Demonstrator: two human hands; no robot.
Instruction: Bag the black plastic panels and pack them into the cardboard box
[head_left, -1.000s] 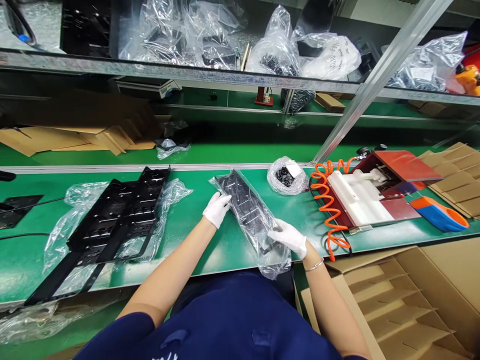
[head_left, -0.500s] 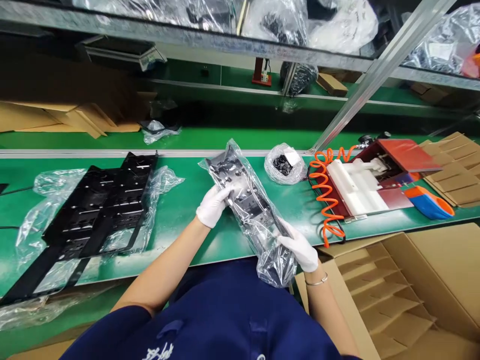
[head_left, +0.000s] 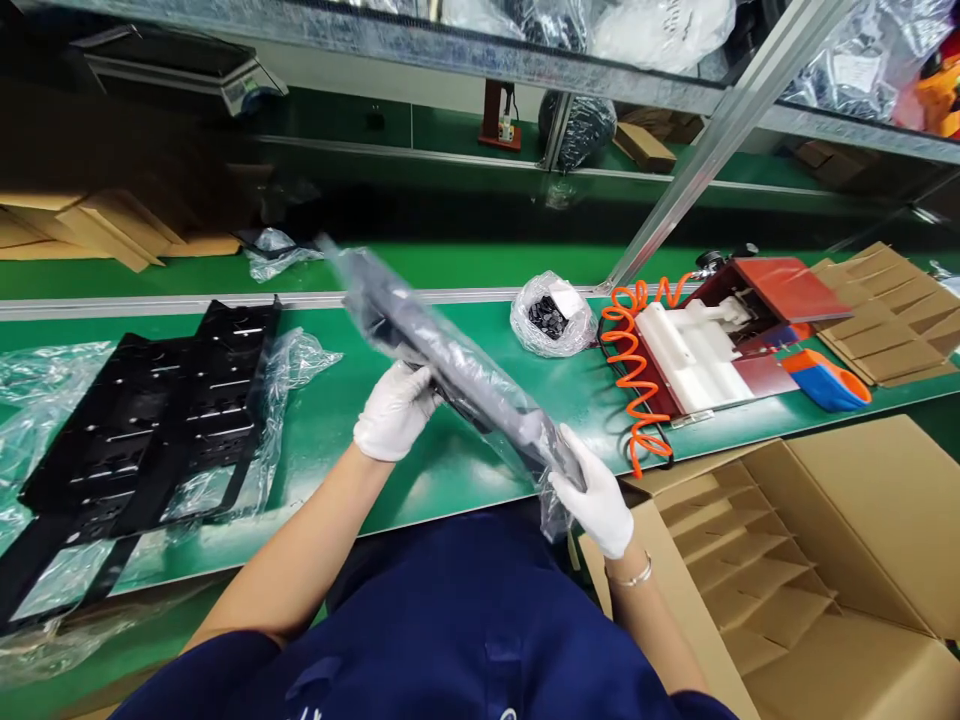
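A long black part in a clear plastic bag (head_left: 472,375) is held between my two hands above the green bench, slanting from upper left to lower right. Its far end is smeared by motion. My left hand (head_left: 397,408), in a white glove, is closed under the middle of its left side. At the lower right end, my right hand (head_left: 594,492), gloved too, grips the bagged part with the thumb across it. To the left, black slotted parts (head_left: 161,415) lie on crumpled clear plastic. A clear bag of small black pieces (head_left: 553,315) sits behind my right hand.
A red and white press-like fixture (head_left: 709,350) with a coiled orange hose (head_left: 634,390) stands on the right. Near it lies a blue and orange object (head_left: 829,378). An open cardboard box (head_left: 870,520) with dividers is at lower right. A metal shelf edge (head_left: 450,55) crosses overhead.
The bagged part has been turned over its length, so a smooth grey-black side faces up instead of the slotted face. Its far end has swung up and left. The view has shifted slightly.
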